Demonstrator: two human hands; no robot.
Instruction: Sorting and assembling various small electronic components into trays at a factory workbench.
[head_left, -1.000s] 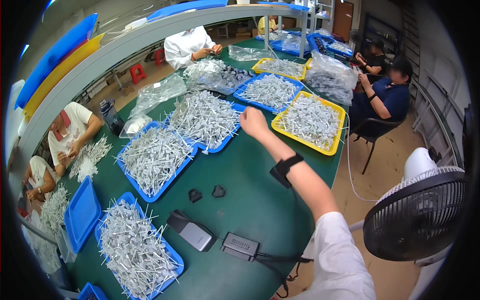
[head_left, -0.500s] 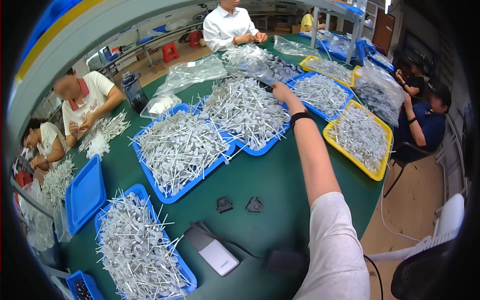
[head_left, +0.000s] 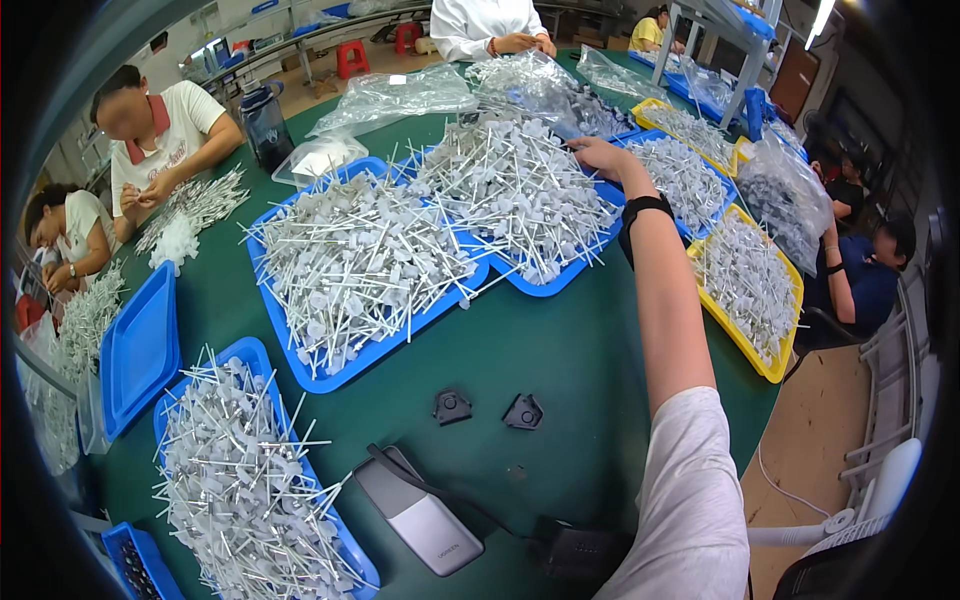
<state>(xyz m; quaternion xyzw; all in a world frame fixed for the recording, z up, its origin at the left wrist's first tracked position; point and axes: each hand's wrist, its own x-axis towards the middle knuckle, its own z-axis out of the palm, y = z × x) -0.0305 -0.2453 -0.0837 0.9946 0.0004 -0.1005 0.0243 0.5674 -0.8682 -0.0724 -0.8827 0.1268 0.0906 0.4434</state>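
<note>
My right hand [head_left: 600,155] reaches far across the green table [head_left: 560,360] and lies on the back right edge of a blue tray [head_left: 560,280] heaped with white stick-shaped parts [head_left: 510,190]. Its fingers curl over the pile near the rim; whether they grip anything is unclear. A black band [head_left: 645,210] sits on that wrist. My left hand is out of view. Beside this tray, to the left, stands a second full blue tray [head_left: 340,370], and a third one [head_left: 255,345] lies at the near left.
Two small black parts [head_left: 452,406] [head_left: 523,411], a grey box-shaped device [head_left: 420,515] and a black adapter [head_left: 580,550] lie near me. A yellow tray [head_left: 760,365] of parts is to the right, an empty blue tray [head_left: 140,340] to the left. Other people sit around the table.
My right arm has stretched further forward, from the yellow tray side over to the far blue tray. My view has swung left and closer to the table.
</note>
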